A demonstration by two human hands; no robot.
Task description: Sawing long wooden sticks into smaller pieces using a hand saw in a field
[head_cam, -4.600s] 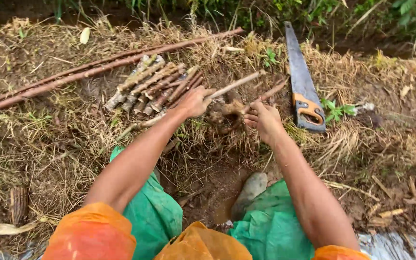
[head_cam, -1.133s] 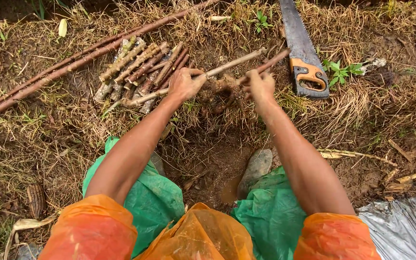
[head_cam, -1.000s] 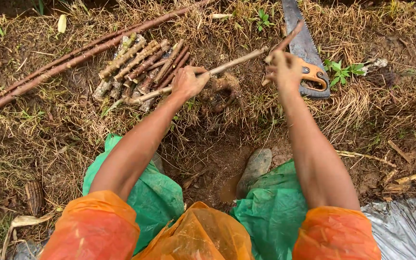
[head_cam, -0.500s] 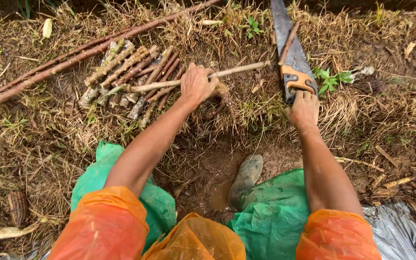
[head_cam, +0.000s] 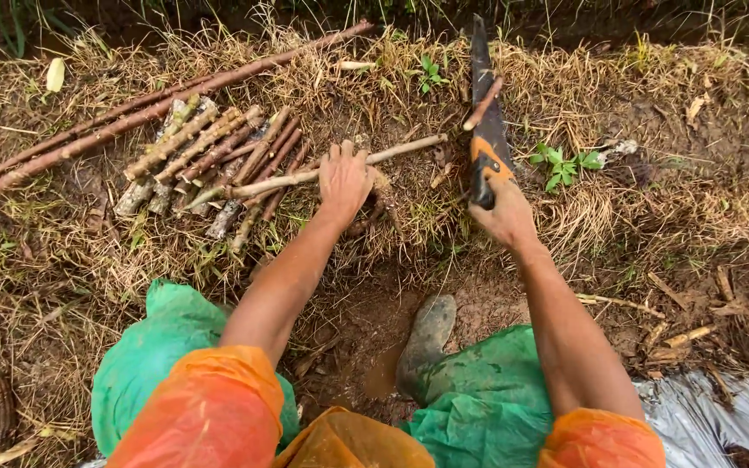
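Since half a second ago, the person's right hand (head_cam: pixel 503 217) is closing fully around the orange-and-black handle of the hand saw (head_cam: pixel 484 121), where earlier it was only arriving at it, and the view is sitting a little lower over the ground. Its fingers are wrapping the grip while the dark blade is lying flat on the dry grass, pointing away from the person. A short reddish stick (head_cam: pixel 484 102) is resting across the blade, beyond the handle.

On the near-left side of the saw, the left hand (head_cam: pixel 343 180) is pressing palm down on a long pale stick (head_cam: pixel 322 172), fingers spread narrow over it and pinning it to the ground; one end of that stick is reaching almost to the saw's blade. Further left of the saw, a pile of cut stick pieces (head_cam: pixel 205 165) is lying side by side, and beyond it a long thin branch (head_cam: pixel 158 104) is running diagonally across the grass. Nearer the person than the saw, a muddy boot (head_cam: pixel 426 338) is standing in wet soil between green trouser legs.
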